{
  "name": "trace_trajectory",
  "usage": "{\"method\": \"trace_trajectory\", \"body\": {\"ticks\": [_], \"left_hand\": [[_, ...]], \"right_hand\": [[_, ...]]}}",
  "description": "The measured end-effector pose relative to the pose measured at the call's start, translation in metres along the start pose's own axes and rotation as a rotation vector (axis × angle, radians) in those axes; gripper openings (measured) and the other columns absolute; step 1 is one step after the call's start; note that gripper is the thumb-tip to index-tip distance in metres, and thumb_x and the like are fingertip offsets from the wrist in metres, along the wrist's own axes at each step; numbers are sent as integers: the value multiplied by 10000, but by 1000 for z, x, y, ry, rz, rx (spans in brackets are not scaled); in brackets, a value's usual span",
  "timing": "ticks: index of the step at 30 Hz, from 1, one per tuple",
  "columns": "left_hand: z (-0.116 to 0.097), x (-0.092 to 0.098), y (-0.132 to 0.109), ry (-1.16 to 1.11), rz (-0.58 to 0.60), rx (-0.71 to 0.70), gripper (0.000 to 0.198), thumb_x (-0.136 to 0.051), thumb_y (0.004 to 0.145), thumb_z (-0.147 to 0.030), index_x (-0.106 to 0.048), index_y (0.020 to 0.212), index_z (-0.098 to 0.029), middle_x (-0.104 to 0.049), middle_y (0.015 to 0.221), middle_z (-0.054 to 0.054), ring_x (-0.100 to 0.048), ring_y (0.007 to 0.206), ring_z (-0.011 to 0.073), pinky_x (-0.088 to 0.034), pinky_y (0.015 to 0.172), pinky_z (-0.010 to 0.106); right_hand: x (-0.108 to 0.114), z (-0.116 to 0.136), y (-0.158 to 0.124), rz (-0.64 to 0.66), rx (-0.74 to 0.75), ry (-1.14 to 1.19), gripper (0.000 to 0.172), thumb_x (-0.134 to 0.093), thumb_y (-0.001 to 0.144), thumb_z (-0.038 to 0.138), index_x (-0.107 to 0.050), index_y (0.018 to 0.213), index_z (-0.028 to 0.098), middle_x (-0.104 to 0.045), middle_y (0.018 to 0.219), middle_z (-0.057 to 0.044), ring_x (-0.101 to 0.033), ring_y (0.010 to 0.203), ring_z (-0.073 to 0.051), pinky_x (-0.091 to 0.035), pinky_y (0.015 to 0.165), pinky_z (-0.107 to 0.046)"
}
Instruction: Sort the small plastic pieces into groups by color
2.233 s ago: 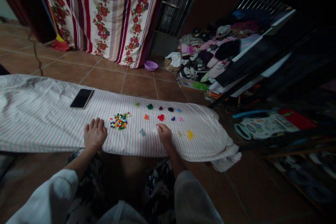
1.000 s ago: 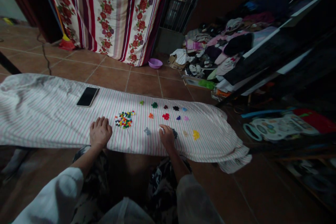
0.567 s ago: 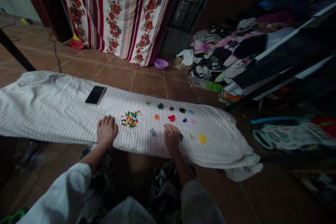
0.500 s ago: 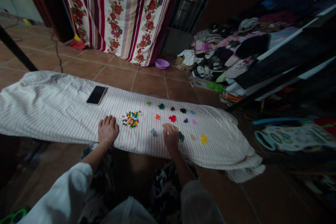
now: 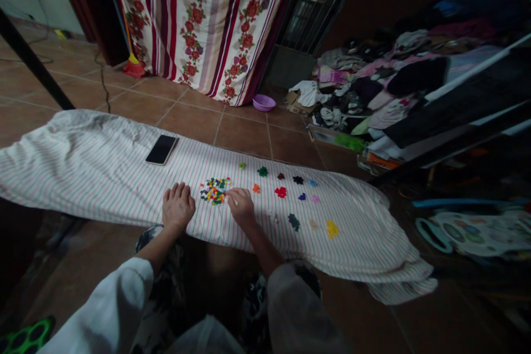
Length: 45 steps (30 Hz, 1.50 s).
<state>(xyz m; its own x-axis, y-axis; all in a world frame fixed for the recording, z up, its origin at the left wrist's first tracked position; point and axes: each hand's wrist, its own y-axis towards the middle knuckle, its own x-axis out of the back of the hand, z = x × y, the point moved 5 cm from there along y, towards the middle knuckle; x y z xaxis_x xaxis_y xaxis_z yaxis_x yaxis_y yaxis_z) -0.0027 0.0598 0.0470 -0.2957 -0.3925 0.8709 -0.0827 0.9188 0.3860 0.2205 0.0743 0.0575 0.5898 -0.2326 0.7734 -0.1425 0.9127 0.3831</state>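
My left hand (image 5: pixel 178 207) lies flat on the striped cloth (image 5: pixel 112 188), fingers stretched out, left of a mixed pile of small coloured pieces (image 5: pixel 213 191). At that pile's right edge, my right hand (image 5: pixel 240 204) has its fingertips pinched together. Whatever may be between them is too small to make out. Right of this hand lie little single-colour heaps: orange (image 5: pixel 256 188), red (image 5: pixel 280 192), dark green (image 5: pixel 263 171), black (image 5: pixel 298 180), dark grey (image 5: pixel 293 222) and yellow (image 5: pixel 332 229). A tiny whitish bit (image 5: pixel 275 218) rests just right of my right wrist.
A phone (image 5: pixel 162 150) lies on the cloth at the back left. Beyond, on the tiled floor, stand a purple basin (image 5: pixel 264 102) and a red broom (image 5: pixel 134 68) by a flowered curtain (image 5: pixel 207 22). A heap of clothes (image 5: pixel 373 77) fills the right back.
My right hand has moved left from among the sorted heaps to the mixed pile. The whitish bit it held now lies on the cloth. My left hand stays flat; the view has shifted slightly.
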Motion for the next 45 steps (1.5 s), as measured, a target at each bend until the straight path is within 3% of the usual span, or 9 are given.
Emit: {"method": "trace_trajectory", "body": {"ticks": [7,21,27,45], "left_hand": [[1,-2,0,-23,9,1,416,-428,899,-247,-646,1239,-148,-627,1377,163,-494,1362,324,-302,1148,503],[-1,0,2,-69,57,47,422,-417,905,-252,-645,1235,-122,-616,1390,174,-483,1381,332,-292,1169,510],[-1,1,2,-41,25,18,412,-402,915,-244,-647,1227,-135,-627,1378,167,-502,1361,332,-315,1143,514],[0,-2,2,-20,-14,7,396,-425,912,-240,-668,1206,-134,-644,1359,162,-531,1336,332,-354,1122,514]], "right_hand": [[-22,11,31,91,1,-34,290,-536,915,144,-792,995,255,-711,1003,-64,-585,981,-228,-479,908,-347],[-43,23,52,204,72,-92,257,-575,895,152,-804,953,253,-683,937,-68,-553,978,-226,-448,925,-346],[-43,26,56,216,85,-161,243,-573,915,188,-802,953,260,-681,901,-64,-551,947,-223,-439,925,-344],[-36,45,64,462,85,-384,259,-513,1003,264,-759,1066,214,-701,1036,-75,-537,1048,-216,-383,952,-309]]}}
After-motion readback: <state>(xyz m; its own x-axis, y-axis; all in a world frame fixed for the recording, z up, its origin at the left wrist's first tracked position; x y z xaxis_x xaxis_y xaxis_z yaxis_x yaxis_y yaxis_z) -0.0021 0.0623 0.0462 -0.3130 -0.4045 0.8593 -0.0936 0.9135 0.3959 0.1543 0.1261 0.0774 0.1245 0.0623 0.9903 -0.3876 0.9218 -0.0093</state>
